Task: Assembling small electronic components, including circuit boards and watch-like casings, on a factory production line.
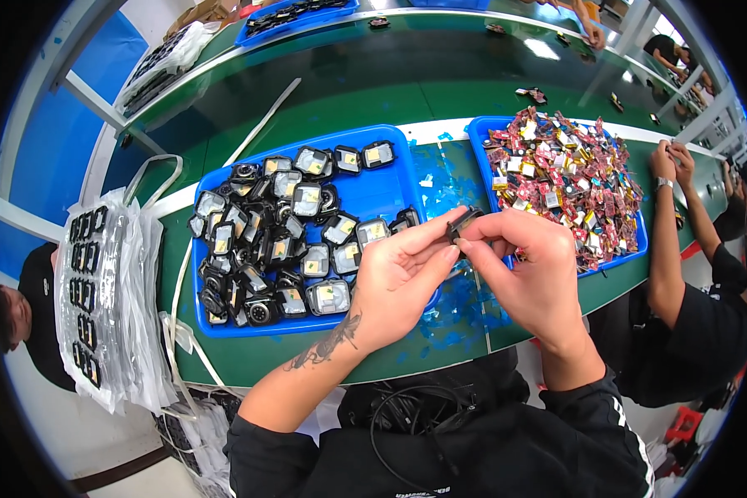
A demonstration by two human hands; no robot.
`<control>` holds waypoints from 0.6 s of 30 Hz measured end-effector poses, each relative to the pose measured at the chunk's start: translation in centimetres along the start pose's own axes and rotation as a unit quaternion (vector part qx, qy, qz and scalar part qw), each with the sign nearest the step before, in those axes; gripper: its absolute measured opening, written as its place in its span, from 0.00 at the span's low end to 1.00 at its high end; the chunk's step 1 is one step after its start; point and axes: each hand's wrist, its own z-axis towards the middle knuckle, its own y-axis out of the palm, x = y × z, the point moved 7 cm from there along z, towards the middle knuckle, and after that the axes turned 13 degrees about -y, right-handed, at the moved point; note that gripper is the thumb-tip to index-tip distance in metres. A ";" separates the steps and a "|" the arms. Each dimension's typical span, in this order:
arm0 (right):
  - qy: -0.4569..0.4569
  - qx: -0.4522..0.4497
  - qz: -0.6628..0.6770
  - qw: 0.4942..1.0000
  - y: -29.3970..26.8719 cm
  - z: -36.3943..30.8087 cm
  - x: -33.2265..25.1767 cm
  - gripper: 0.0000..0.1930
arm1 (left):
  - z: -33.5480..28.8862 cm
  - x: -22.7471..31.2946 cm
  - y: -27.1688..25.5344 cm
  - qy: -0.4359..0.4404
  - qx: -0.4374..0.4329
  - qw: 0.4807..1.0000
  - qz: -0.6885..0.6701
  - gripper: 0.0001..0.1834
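Note:
Between my two hands, over the gap between two blue trays, is a small black watch-like casing (464, 221). My left hand (388, 286) pinches it from the left between thumb and fingers. From the right, the thumb and fingertips of my right hand (529, 274) close on its lower edge; whether they also hold a smaller part is hidden. The left blue tray (365, 192) bears many similar black casings (257, 241), some with clear windows. Heaped in the right blue tray (483, 137) are small red circuit boards (560, 187) with silver and yellow parts.
Scraps of blue film (440, 319) litter the green table (340, 108) between the trays. Plastic-wrapped sheets of black parts (112, 299) stand at the left. A co-worker's hands (672, 162) are at the right; another person (29, 319) is at far left.

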 end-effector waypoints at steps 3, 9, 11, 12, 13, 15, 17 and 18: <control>0.000 0.005 -0.003 1.000 -0.3 0.0 -0.3 0.04 | -0.2 0.1 0.2 0.010 0.005 1.000 0.002 0.23; 0.008 0.005 -0.004 1.000 -0.4 0.0 -0.4 0.03 | -0.6 0.1 0.4 0.006 0.024 0.999 0.046 0.22; 0.003 0.007 -0.010 1.000 -0.5 0.1 -0.7 0.05 | -0.6 0.1 0.3 0.008 0.020 0.998 0.059 0.22; -0.003 0.009 -0.017 1.000 -0.7 0.1 -0.9 0.07 | -0.6 0.1 0.3 0.011 0.016 0.997 0.071 0.22; 0.000 0.009 -0.017 1.000 -0.9 0.0 -0.9 0.07 | -0.8 0.3 0.4 0.009 0.014 0.997 0.071 0.22; -0.014 0.027 -0.017 0.999 -1.6 -0.2 -1.2 0.13 | -1.2 1.4 0.8 0.039 0.023 0.995 0.088 0.21; -0.056 0.057 -0.017 0.997 -2.1 0.3 -1.7 0.15 | -1.2 1.6 1.0 0.061 0.007 0.995 0.078 0.21; -0.098 0.086 -0.015 0.991 -2.4 0.5 -2.1 0.17 | -1.3 1.8 1.1 0.082 -0.004 0.994 0.068 0.21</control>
